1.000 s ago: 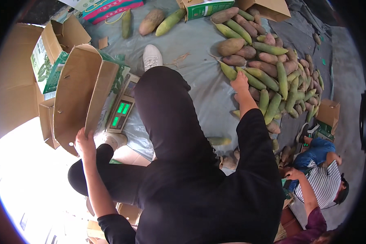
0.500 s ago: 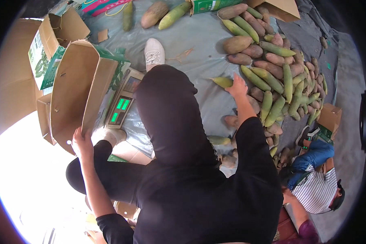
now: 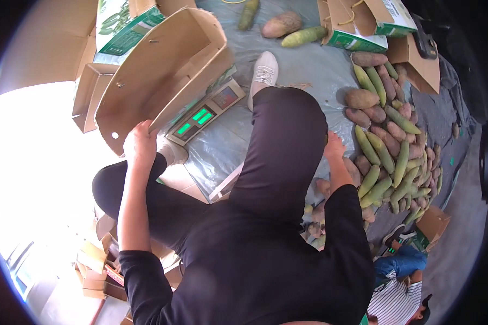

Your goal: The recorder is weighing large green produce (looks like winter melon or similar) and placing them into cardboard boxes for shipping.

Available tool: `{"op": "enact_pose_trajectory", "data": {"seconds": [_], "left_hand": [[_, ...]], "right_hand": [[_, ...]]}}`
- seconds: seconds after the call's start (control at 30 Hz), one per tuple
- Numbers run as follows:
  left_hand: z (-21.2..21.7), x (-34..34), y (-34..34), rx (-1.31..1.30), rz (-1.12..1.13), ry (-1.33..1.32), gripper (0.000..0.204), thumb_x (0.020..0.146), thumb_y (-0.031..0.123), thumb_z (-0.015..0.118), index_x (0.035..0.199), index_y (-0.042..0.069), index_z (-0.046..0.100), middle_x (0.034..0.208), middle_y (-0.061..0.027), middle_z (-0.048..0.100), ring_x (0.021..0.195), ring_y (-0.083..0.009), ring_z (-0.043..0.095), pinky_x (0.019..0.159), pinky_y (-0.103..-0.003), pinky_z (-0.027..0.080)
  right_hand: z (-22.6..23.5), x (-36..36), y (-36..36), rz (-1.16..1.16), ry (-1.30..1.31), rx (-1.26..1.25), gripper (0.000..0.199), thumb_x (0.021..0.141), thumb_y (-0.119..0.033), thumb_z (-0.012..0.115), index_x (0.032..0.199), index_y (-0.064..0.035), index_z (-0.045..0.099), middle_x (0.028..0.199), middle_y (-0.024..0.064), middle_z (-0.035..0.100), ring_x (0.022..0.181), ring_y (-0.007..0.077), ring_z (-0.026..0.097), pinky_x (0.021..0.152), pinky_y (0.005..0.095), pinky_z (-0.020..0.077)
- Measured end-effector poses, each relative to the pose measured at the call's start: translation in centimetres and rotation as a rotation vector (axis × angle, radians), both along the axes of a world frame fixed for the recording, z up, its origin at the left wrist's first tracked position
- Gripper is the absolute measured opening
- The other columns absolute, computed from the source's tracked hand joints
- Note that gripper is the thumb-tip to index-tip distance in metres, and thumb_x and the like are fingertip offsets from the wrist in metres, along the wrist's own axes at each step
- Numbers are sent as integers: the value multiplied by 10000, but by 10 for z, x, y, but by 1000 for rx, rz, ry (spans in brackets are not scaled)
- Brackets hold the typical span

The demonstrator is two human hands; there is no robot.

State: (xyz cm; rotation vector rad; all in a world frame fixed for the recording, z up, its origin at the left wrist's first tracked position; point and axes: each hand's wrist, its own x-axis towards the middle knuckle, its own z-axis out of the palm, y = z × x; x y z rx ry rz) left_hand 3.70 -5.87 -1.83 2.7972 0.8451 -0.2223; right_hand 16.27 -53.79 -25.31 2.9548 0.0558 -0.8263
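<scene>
My left hand (image 3: 141, 143) is closed on the near edge of an open brown carton (image 3: 141, 86), its thumb and fingers pinching the cardboard. The tilted carton rests by a weighing scale (image 3: 206, 115) with lit green digits. Beside my bent knee, my right hand (image 3: 335, 145) is closed on a long green vegetable; the knee hides nearly all of it, leaving only a sliver of green. To the right of that hand spreads a heap of long green vegetables (image 3: 382, 153) and brownish, earthy, thick ones (image 3: 361, 98).
Green-and-white cartons (image 3: 358, 40) stand at the far right, another carton (image 3: 127, 32) at the far left. Several loose vegetables (image 3: 303, 36) lie on the grey plastic sheet (image 3: 322, 76). A person in a striped shirt (image 3: 396, 300) sits at the lower right. Cardboard pieces (image 3: 100, 271) lie lower left.
The view has swung, so the scene sits further right. My right hand has drawn the green vegetable in behind my knee. My left hand still grips the carton edge.
</scene>
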Motion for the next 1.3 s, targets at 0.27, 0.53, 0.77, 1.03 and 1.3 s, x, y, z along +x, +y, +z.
{"op": "enact_pose_trajectory", "data": {"seconds": [0.27, 0.53, 0.77, 1.03, 1.3], "left_hand": [[2, 7, 6, 16, 0, 106, 182, 762, 152, 617, 922, 66, 634, 821, -157, 631, 822, -339, 601, 730, -410, 475], [5, -15, 18, -2, 18, 92, 213, 736, 42, 546, 916, 80, 652, 845, -163, 637, 826, -335, 612, 751, -400, 483], [4, -23, 21, 18, -64, 26, 206, 740, 30, 543, 909, 82, 649, 854, -146, 640, 833, -324, 614, 733, -398, 488], [-4, -29, 23, 35, -80, 0, 150, 744, 29, 510, 836, 68, 622, 831, -141, 634, 822, -324, 614, 714, -405, 489], [0, -25, 19, 21, -65, 39, 152, 773, 55, 492, 848, 76, 622, 842, -129, 630, 811, -320, 615, 714, -402, 488]], "right_hand": [[15, 56, 6, -335, -173, 984, 571, 624, -41, 747, 1118, -32, 462, 1004, 104, 582, 941, 237, 560, 830, 344, 443], [201, 127, 112, -45, -208, 1287, 597, 665, -58, 733, 1190, 5, 455, 1084, 98, 560, 1022, 192, 528, 882, 318, 421], [328, 122, 253, 430, -57, 1461, 543, 726, 0, 683, 1215, -40, 450, 1115, 55, 536, 1037, 152, 526, 897, 342, 450], [283, 83, 405, 1063, -130, 1117, 523, 578, -180, 773, 1032, -84, 531, 959, 116, 609, 922, 309, 582, 770, 404, 471], [199, 49, 447, 1182, -75, 390, 387, 677, -137, 691, 1045, -130, 571, 1030, 74, 613, 994, 264, 575, 793, 394, 501]]}}
